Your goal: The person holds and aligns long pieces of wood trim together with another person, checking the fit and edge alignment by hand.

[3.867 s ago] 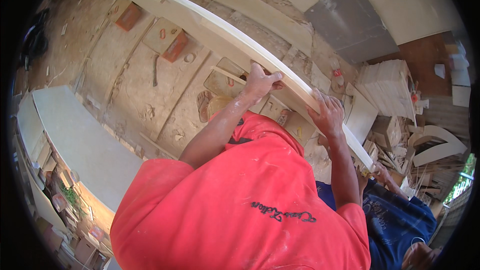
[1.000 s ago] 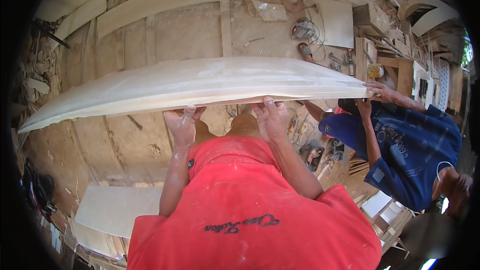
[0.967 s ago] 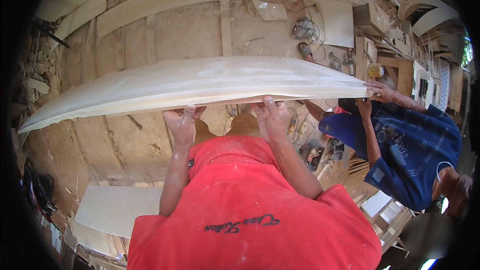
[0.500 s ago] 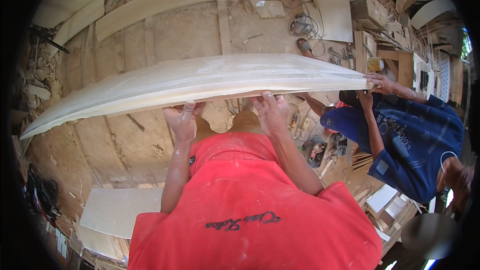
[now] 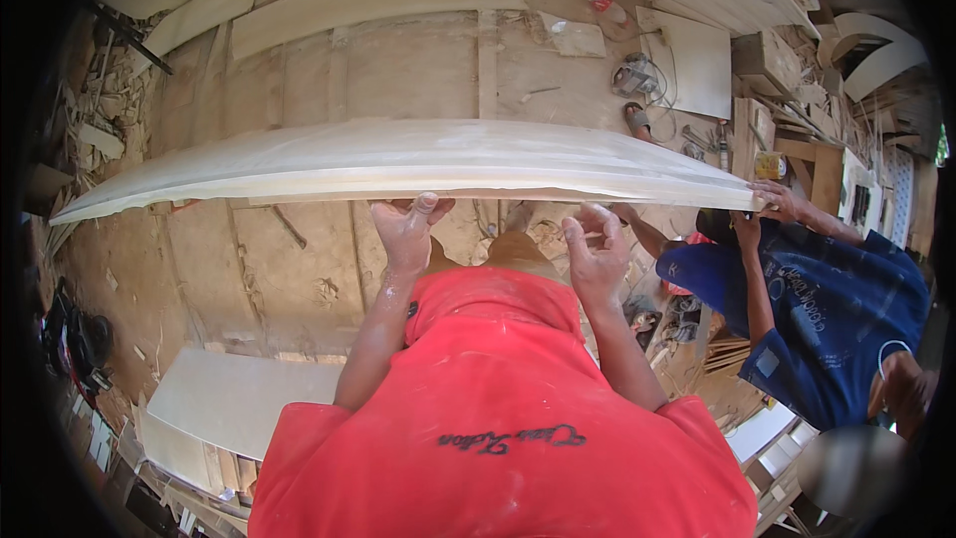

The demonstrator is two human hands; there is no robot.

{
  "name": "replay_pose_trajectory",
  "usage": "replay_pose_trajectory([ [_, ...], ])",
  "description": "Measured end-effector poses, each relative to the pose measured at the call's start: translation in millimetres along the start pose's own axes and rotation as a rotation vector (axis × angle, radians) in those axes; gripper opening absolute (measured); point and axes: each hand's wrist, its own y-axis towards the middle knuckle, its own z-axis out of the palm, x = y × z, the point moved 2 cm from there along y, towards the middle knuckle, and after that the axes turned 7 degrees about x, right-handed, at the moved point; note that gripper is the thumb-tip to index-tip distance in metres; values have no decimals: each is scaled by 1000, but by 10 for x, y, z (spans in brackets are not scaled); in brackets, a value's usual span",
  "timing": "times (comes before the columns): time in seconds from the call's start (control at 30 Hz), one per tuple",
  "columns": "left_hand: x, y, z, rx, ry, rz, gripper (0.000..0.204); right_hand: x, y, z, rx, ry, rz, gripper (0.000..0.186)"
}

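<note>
Dusty brown workshop floor [image 5: 294, 304] before me. Left hand [image 5: 405, 231] grips long, pale, curved wooden panel [image 5: 418, 154] underneath; right hand [image 5: 599, 257], half-open, just beside.

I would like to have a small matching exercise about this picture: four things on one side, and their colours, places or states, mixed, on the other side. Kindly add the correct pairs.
Things:
1. long panel
2. left hand
3. right hand
4. co-worker's shirt

Descriptions:
A. fingers curled, nothing seen in its grasp
B. dark blue
C. pale, stretching across much of the picture
D. at the panel's near edge, fingers reaching under it

Right pairs: 1-C, 2-D, 3-A, 4-B
</note>
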Motion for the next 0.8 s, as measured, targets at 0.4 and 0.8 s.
replay_pose_trajectory([
  [0.4, 22, 22, -15, 6, 18, 24, 53, 402, 494, 241, 177, -629, -805, 33],
  [0.8, -17, 1, 23, -16, -24, 23, 55, 416, 732, 217, 340, -519, -645, 9],
])
